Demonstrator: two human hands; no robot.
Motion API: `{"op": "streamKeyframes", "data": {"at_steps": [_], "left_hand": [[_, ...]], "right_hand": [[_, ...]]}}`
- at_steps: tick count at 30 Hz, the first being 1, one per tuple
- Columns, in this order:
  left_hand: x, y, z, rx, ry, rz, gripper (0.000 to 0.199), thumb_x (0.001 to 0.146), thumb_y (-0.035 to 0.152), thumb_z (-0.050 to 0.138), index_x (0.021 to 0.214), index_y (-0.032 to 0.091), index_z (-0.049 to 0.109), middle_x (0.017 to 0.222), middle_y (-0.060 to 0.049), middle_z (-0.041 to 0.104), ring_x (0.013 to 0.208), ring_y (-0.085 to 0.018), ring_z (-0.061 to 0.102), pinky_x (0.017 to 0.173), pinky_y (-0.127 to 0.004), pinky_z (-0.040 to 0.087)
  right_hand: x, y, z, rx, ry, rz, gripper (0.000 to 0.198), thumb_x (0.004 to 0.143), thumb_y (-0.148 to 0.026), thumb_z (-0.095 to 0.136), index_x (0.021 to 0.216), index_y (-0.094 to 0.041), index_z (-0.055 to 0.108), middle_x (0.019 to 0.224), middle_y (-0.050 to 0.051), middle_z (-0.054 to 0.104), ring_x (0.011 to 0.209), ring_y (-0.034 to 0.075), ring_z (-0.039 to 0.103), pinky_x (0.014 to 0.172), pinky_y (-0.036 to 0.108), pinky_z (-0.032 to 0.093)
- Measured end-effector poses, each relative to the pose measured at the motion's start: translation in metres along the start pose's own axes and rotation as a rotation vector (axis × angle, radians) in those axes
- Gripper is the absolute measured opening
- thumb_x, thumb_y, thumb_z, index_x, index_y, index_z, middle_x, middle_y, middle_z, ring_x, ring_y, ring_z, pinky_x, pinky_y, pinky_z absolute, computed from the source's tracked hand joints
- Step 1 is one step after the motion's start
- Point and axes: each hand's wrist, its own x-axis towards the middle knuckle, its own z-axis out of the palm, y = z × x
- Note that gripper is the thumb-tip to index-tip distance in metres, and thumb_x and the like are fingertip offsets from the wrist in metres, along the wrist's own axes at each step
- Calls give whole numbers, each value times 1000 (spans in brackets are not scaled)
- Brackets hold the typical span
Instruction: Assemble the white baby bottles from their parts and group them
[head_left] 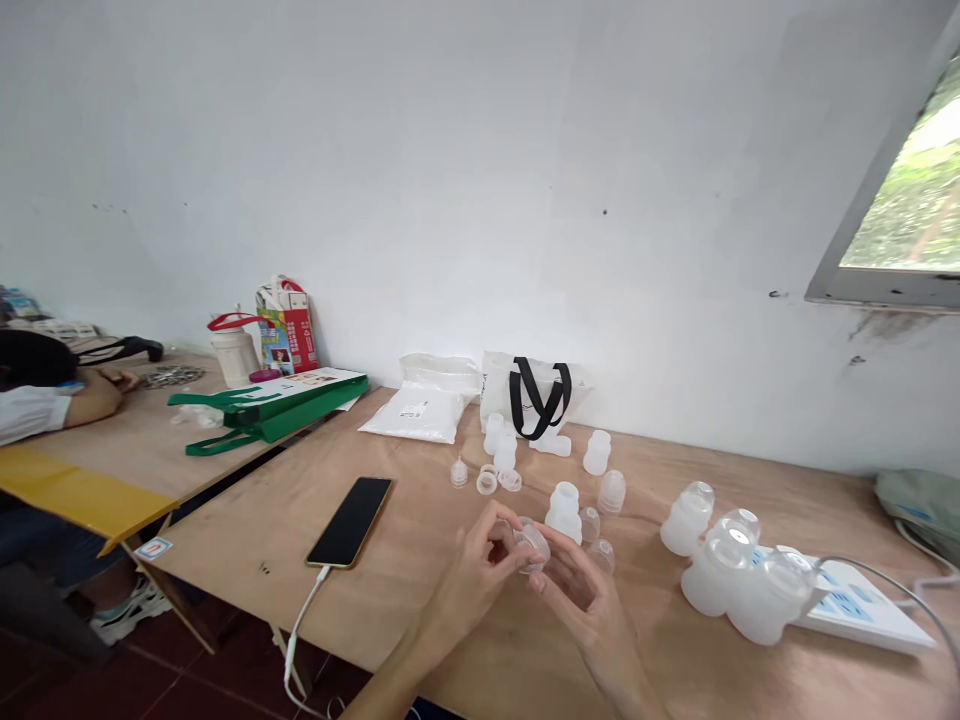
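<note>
My left hand (486, 550) pinches a translucent ring-shaped bottle piece (532, 546) between thumb and fingers. From the other side, my right hand (581, 600) closes on the same piece with its thumb and fingertips. Whether a teat sits inside it is hard to make out. Just behind my hands stands an open, frosted baby bottle (564, 512). Clear domed caps (602, 556) lie by my right fingers, and another cap (612, 493) is farther back. Beyond my left hand are two loose collar rings (487, 481) and a teat in its collar (458, 473).
Several capped baby bottles (769, 595) stand at the right, beside a white power strip (855, 600). A phone (350, 522) on a cable lies left. White packages (415, 412) and a bag (499, 385) rest against the wall. Another person (60, 390) leans on the neighbouring table.
</note>
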Motion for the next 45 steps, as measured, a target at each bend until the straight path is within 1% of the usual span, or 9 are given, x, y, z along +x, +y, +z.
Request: {"op": "streamKeyframes", "data": {"at_steps": [5,10,19,25,31,35,38,41,45], "left_hand": [[-4,0,-1,86,-11,53,37,88,52,72,88,18,57,81,3,61,70,-9,52,67,-21,39],[-5,10,-6,5,-103,53,34,94,51,67,98,18,59,94,0,67,87,-12,63,76,-21,43],[-7,16,-17,14,-172,31,33,98,50,60,101,17,59,97,-3,69,88,-14,65,72,-22,45],[-3,10,-13,-26,-123,-13,36,95,48,66,111,21,49,82,3,70,77,-13,62,70,-22,42],[-4,15,-13,203,-103,11,29,96,50,62,102,21,64,75,6,63,69,-9,51,62,-21,35],[-5,18,-12,249,-119,10,23,95,43,62,95,20,66,73,6,60,68,-8,51,63,-21,35],[-6,16,-10,269,-109,29,16,93,35,63,90,19,62,69,7,55,66,-7,49,62,-21,34],[-6,16,-9,284,-129,54,13,92,29,62,88,18,58,69,8,53,65,-7,47,61,-21,32],[-7,22,-10,308,-195,94,21,96,37,60,87,18,56,74,7,54,68,-6,47,63,-20,33]], "right_hand": [[1,3,-5,36,145,31,59,84,-49,82,135,-23,67,132,11,67,125,30,64,110,45,53],[0,2,-12,-19,138,52,57,87,-48,80,139,-28,64,135,8,66,128,28,62,110,41,52],[-2,-9,-16,-110,111,-14,53,89,-48,78,137,-29,67,137,8,64,131,30,60,111,43,51],[-4,-11,-13,-206,25,2,51,91,-49,74,139,-31,66,144,7,59,134,30,56,113,41,50],[-5,-13,-8,-205,-1,30,56,94,-58,67,140,-27,65,142,9,60,131,31,59,111,42,51],[-7,-13,-9,-286,-54,66,57,95,-58,64,146,-33,58,148,3,56,131,27,59,115,40,47],[-7,-11,-9,-391,-1,35,52,94,-58,66,139,-33,64,140,3,62,117,24,66,107,36,52],[-6,-7,-9,-461,70,-80,43,97,-54,63,131,-30,70,133,5,65,111,23,66,94,30,57],[-5,0,-9,-482,144,-129,38,98,-49,63,127,-26,71,122,7,70,100,21,68,91,30,57]]}}
